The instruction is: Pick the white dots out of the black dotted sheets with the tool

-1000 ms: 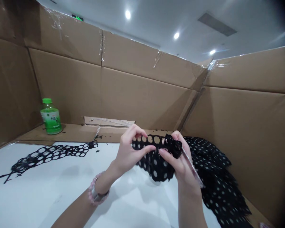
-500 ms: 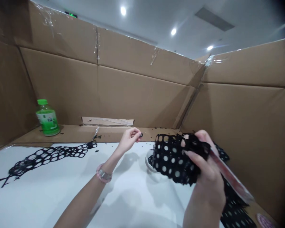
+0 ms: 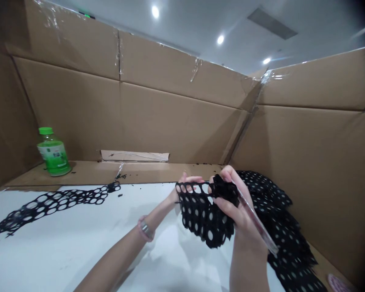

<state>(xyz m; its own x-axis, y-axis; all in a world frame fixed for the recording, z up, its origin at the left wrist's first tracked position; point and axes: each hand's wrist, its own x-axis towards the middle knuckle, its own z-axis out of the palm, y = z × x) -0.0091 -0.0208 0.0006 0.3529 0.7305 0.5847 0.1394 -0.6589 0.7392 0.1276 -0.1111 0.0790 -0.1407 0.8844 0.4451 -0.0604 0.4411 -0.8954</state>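
My right hand (image 3: pixel 239 202) is closed on a bunched black sheet with rows of round holes (image 3: pixel 197 215), which hangs down to the left. A long, flat, clear-edged strip (image 3: pixel 258 225) slants along the same hand; I cannot make out its kind. Behind the sheet's upper left edge is my left hand (image 3: pixel 185 184), its visible fingers stretched out toward the right. The sheet partly hides it, and no held piece shows. More black perforated sheets (image 3: pixel 280 215) lie in a pile to the right of my right hand.
On the white tabletop (image 3: pixel 79 243) at left lies a stretched black net strip (image 3: pixel 54 200). A green-capped bottle (image 3: pixel 52 154) stands at the back left. Black scraps (image 3: pixel 121 176) dot the cardboard base. Cardboard walls (image 3: pixel 176 117) enclose the back and sides.
My left hand has moved right, from pinching a small black piece to fingers stretched behind the sheet. My right hand and the sheet have shifted left, and the white bowl is now hidden.
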